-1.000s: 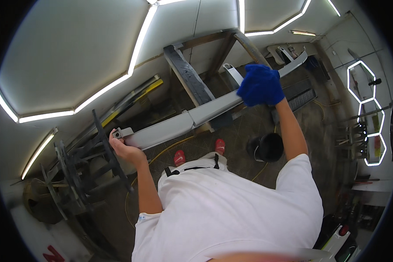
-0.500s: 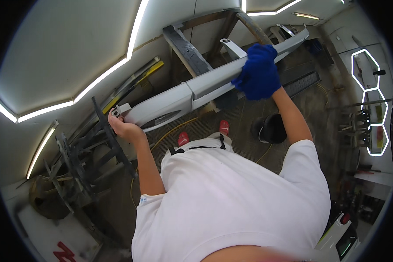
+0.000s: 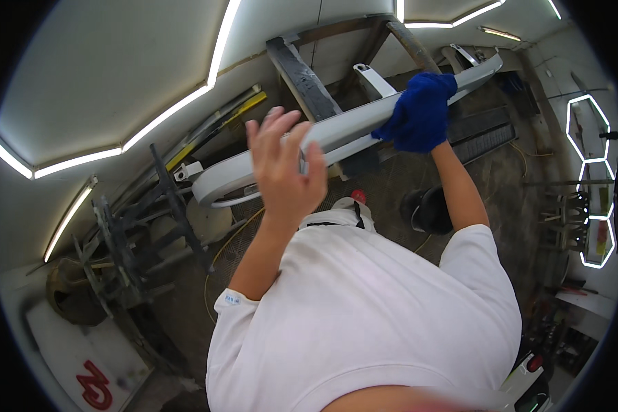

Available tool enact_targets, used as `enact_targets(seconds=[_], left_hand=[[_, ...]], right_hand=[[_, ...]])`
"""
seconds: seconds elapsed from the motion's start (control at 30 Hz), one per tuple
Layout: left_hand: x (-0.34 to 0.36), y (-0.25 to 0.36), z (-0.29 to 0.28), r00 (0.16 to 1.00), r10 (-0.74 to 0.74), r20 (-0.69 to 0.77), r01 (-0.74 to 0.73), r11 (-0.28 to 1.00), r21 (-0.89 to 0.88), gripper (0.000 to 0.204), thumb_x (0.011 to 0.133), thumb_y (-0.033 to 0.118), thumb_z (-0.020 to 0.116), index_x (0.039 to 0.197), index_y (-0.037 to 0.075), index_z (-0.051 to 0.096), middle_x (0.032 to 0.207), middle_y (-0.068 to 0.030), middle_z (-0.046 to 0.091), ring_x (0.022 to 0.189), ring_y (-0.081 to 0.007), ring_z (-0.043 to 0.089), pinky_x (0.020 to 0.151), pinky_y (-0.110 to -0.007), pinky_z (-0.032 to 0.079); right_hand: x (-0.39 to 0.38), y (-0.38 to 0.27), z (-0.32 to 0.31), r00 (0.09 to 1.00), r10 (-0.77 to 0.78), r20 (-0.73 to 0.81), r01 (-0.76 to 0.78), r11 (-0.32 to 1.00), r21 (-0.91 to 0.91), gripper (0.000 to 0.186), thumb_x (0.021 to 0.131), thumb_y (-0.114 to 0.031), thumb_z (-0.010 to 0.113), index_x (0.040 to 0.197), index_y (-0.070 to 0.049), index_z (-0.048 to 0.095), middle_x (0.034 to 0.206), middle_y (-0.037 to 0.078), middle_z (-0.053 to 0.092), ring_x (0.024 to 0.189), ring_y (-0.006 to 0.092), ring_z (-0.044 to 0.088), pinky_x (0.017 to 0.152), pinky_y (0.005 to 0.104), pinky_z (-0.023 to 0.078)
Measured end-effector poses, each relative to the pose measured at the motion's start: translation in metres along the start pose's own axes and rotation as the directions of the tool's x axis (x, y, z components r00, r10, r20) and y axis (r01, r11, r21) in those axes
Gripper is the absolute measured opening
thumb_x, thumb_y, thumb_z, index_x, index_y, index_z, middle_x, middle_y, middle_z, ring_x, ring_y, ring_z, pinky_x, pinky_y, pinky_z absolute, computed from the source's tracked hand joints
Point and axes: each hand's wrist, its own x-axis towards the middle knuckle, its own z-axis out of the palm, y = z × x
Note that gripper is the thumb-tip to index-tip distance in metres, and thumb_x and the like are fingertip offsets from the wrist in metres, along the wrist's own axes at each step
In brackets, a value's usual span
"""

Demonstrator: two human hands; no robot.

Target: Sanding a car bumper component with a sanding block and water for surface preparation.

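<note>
While resting a blue cloth [image 3: 419, 110], perhaps a mitt, against the long pale grey bar [image 3: 357, 122] with the right hand [image 3: 426, 122], holding the bare left hand [image 3: 287, 168] up in front of the bar's left part, spread wide and gripping nothing. Impossible to say how tightly closed beneath the fabric on the right; likely covered that way to put something soft between skin and smooth finish. Hard to judge, too, whether touching the bar with the left or hovering just short of it. Laid across the dark stand [image 3: 305, 79], probably for support at an easy standing reach, with mounting brackets [image 3: 374, 81] turned away from the body, perhaps to leave the long smooth face toward the hands. Placed on the floor below the right forearm, a black bucket [image 3: 431, 209], maybe to be handy; strung along the floor at left, a yellow hose [image 3: 235, 240].
</note>
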Motion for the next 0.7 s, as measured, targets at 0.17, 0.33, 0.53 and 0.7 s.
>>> enact_targets(seconds=[0.17, 0.33, 0.53, 0.7], left_hand=[[0.025, 0.042, 0.122, 0.968, -0.055, 0.244, 0.012, 0.985, 0.175, 0.038, 0.096, 0.027, 0.061, 0.125, 0.001, 0.066, 0.133, -0.0210, 0.061, 0.128, -0.0393, 0.057, 0.113, -0.054, 0.040], [0.024, 0.037, 0.186, 0.951, -0.231, 0.204, 0.108, 0.869, 0.482, 0.040, 0.100, 0.036, 0.058, 0.117, 0.001, 0.068, 0.112, -0.0178, 0.070, 0.099, -0.0353, 0.069, 0.088, -0.047, 0.049], [0.013, 0.035, 0.188, 0.994, -0.076, 0.078, 0.018, 0.820, 0.572, 0.032, 0.098, 0.033, 0.060, 0.076, 0.012, 0.067, 0.072, -0.0035, 0.063, 0.070, -0.0253, 0.063, 0.069, -0.040, 0.047], [0.015, 0.038, 0.196, 0.997, -0.065, 0.048, 0.023, 0.796, 0.605, 0.031, 0.097, 0.031, 0.060, 0.074, 0.011, 0.067, 0.071, -0.0034, 0.063, 0.067, -0.0264, 0.062, 0.068, -0.040, 0.047]], right_hand=[[-0.004, 0.008, 0.020, 0.993, 0.114, -0.013, -0.108, 0.964, 0.242, 0.039, 0.054, -0.048, 0.072, 0.056, -0.015, 0.051, 0.068, 0.008, 0.051, 0.077, 0.0313, 0.059, 0.075, 0.0482, 0.039], [-0.048, 0.060, 0.056, 0.972, 0.146, -0.185, -0.069, 0.928, 0.367, 0.028, 0.066, -0.042, 0.071, 0.069, -0.016, 0.064, 0.091, 0.012, 0.061, 0.097, 0.0387, 0.061, 0.092, 0.0518, 0.043], [-0.055, 0.178, 0.042, 0.884, 0.223, 0.412, -0.277, 0.958, 0.075, 0.018, 0.079, -0.035, 0.069, 0.084, -0.017, 0.071, 0.093, 0.014, 0.067, 0.105, 0.0375, 0.062, 0.098, 0.0517, 0.044], [-0.070, 0.270, 0.087, 0.902, 0.345, 0.259, -0.375, 0.924, 0.078, 0.019, 0.078, -0.035, 0.071, 0.089, -0.021, 0.075, 0.093, 0.011, 0.071, 0.109, 0.0308, 0.064, 0.104, 0.0458, 0.045]])
